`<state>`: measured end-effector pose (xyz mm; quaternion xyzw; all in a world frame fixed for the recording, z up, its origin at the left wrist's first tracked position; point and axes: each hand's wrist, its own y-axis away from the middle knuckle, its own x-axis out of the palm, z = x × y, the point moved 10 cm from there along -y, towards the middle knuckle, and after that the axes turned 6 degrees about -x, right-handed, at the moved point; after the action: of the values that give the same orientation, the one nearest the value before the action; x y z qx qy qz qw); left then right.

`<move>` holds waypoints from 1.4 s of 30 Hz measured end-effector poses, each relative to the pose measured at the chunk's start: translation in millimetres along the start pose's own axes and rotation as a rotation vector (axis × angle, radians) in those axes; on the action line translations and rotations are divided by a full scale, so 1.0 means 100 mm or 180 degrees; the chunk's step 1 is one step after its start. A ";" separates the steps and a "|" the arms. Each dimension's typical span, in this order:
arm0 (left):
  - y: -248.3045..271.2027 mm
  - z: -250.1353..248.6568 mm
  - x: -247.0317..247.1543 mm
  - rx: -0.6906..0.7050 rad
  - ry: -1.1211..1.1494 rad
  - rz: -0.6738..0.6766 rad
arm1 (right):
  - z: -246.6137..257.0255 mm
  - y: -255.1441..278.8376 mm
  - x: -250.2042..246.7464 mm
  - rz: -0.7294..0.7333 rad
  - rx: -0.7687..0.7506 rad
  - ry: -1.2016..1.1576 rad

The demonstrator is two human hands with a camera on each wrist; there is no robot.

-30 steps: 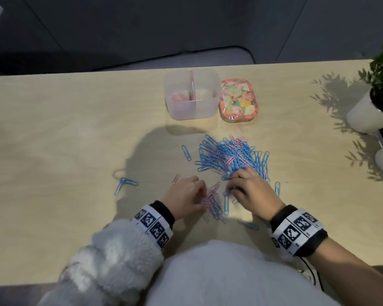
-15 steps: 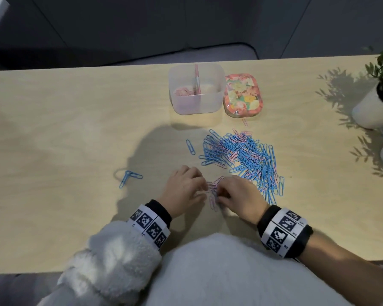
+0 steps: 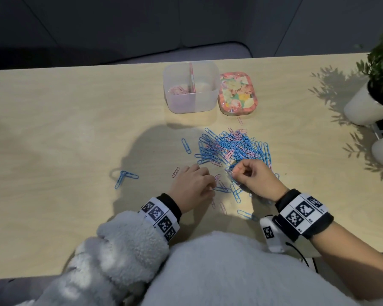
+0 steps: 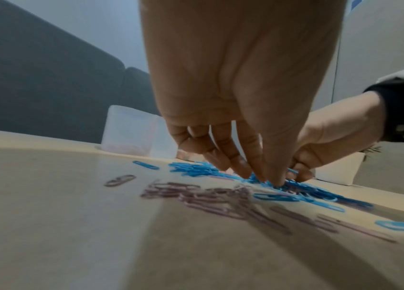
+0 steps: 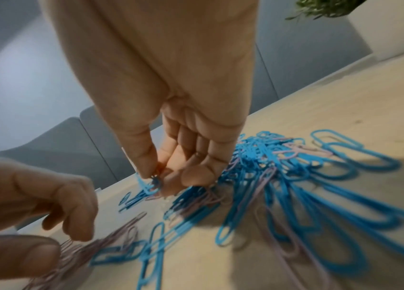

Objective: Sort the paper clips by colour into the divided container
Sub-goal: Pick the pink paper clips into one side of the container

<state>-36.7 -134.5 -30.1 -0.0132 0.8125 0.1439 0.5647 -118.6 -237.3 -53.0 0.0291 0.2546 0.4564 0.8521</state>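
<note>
Paper clips, thin plastic-coated wire loops in blue and pale pink (image 3: 232, 146), lay in a tangled heap on the pale wooden table (image 3: 53, 133), between the hands and the clear plastic divided container (image 3: 189, 102); heap was mostly blue, pink ones threaded through it; strays lay apart to the left, incl. a blue pair (image 3: 124, 176); a small bunch of pink clips (image 4: 196, 194) sat under the left hand (image 3: 192, 187); container's left compartment held some pink clips, right one looked empty; floral-print tin (image 3: 238, 93) just beside container; potted plant in white pot (image 3: 369, 102) well apart at right.

Right hand (image 3: 255, 180) was raised just over the heap's near edge, thumb and forefinger pinched together on a clip (image 5: 151, 181) or two, blue and pink, exact count unclear; other fingers curled; left hand's fingers were loosely bent, tips down on the pink bunch, firm grip not discernible.

Step judged: picking pinks out of the heap; best to pinch one clip by its end and lift slowly so hooked blues drop off, left hand steadying the bunch; check colour before dropping in the pink side.
</note>
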 end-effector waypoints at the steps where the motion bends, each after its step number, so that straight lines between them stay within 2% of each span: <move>1: -0.04 -0.06 0.00 0.0065 -0.0055 -0.0035 | -0.03 -0.01 -0.02 -0.0015 0.0036 0.0019; 4: -0.14 -0.13 0.12 0.0096 -0.0560 0.0165 | -0.11 -0.01 -0.09 -0.0188 0.0124 0.0025; 8: -0.23 -0.19 0.21 0.0226 -0.1087 0.0109 | -0.16 0.04 -0.07 -0.0109 0.0268 -0.0153; 10: -0.19 -0.20 0.16 0.0251 -0.1004 0.0033 | -0.15 0.06 -0.03 -0.0004 0.0266 -0.0141; 12: -0.09 -0.20 0.04 0.0275 -0.0526 -0.0024 | -0.11 0.06 -0.01 0.0027 0.0187 -0.0042; 15: 0.05 0.12 -0.07 -0.0155 0.0408 0.0207 | -0.01 0.04 0.04 0.0071 0.0065 0.0235; 18: 0.28 0.61 -0.30 -0.0640 0.0814 -0.0212 | 0.03 0.05 0.06 0.0170 0.0035 0.0601; 22: 0.58 1.27 -0.34 -0.1402 0.0645 -0.0342 | 0.01 0.11 -0.06 0.0235 0.0168 0.1207; 25: 0.64 1.41 -0.30 -0.1555 0.0168 -0.0375 | 0.07 0.13 -0.23 -0.0073 0.0188 0.1293; 27: 0.62 1.32 -0.31 -0.1491 -0.0025 -0.0534 | 0.16 0.11 -0.23 -0.0205 0.0019 0.1156; 29: 0.54 1.16 -0.31 -0.1368 -0.0137 -0.0636 | 0.23 0.06 -0.12 -0.0104 -0.0167 0.1263; 32: 0.38 0.91 -0.22 -0.1242 -0.0296 -0.0436 | 0.30 0.01 0.13 0.0158 -0.0362 0.2007; 36: 0.22 0.65 -0.07 -0.0924 -0.0186 -0.0206 | 0.45 -0.04 0.49 0.0369 -0.0743 0.2240; 39: 0.22 0.44 0.03 -0.0496 0.0280 -0.0036 | 0.58 -0.01 0.75 0.0683 -0.1114 0.2055; 42: 0.34 0.50 -0.01 -0.0681 0.0693 0.0019 | 0.58 0.09 0.55 0.0456 -0.1156 0.1441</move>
<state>3.3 -89.1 -37.9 -0.0865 0.8490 0.2291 0.4681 -73.4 -177.7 -22.5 -0.2084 0.3497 0.5484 0.7305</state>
